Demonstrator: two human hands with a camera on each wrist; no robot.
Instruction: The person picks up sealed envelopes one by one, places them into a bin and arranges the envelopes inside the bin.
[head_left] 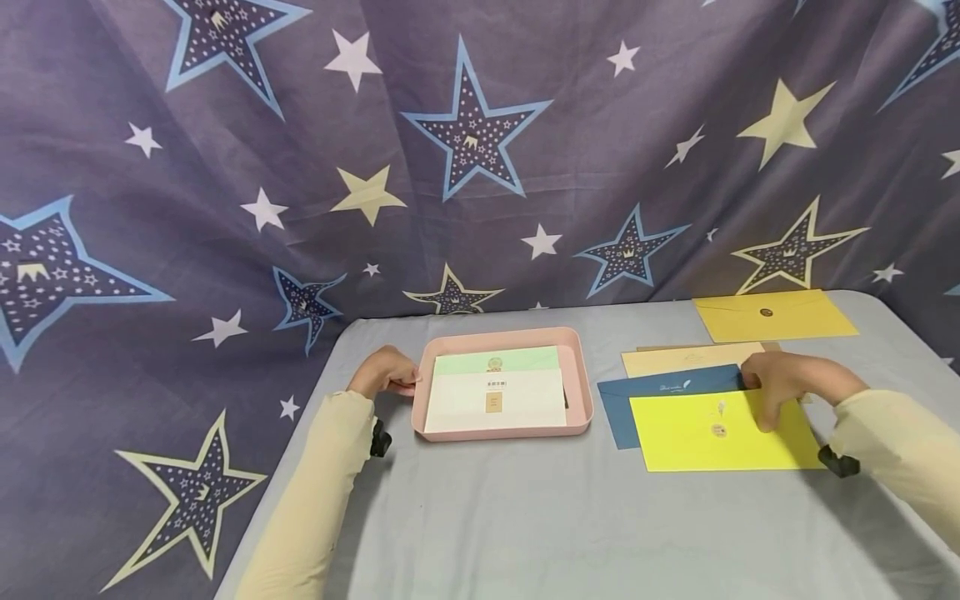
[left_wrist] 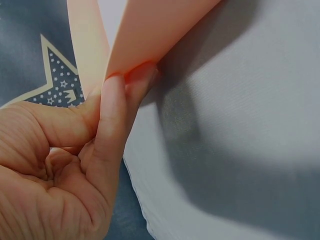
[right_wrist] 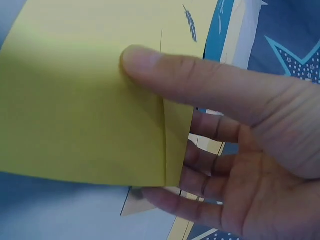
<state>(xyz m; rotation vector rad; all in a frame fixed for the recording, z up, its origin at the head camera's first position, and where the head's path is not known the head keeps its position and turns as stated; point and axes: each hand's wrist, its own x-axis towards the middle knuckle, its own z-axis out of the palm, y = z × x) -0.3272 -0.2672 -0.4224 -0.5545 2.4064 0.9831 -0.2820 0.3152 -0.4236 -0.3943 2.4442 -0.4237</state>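
My left hand point(head_left: 386, 372) pinches the left side of a pink tray point(head_left: 525, 339), its fingertips against the tray wall in the left wrist view. Inside the tray, a white envelope point(head_left: 459, 405) with a small brown label overlaps a mint green envelope point(head_left: 463, 364). Over on the right, my right hand point(head_left: 797, 382) holds the right end of a bright yellow envelope point(head_left: 697, 442), thumb point(right_wrist: 142, 59) on top and fingers beneath. Under the yellow envelope lies a dark blue envelope point(head_left: 618, 417), with a cream envelope point(head_left: 652, 361) behind it.
A golden yellow envelope point(head_left: 813, 315) with a dark round seal lies at the table's back right. Brown paper edges show beneath the cream envelope. The table wears a pale grey cloth point(head_left: 517, 517), and a star-patterned curtain point(head_left: 570, 167) hangs right behind it.
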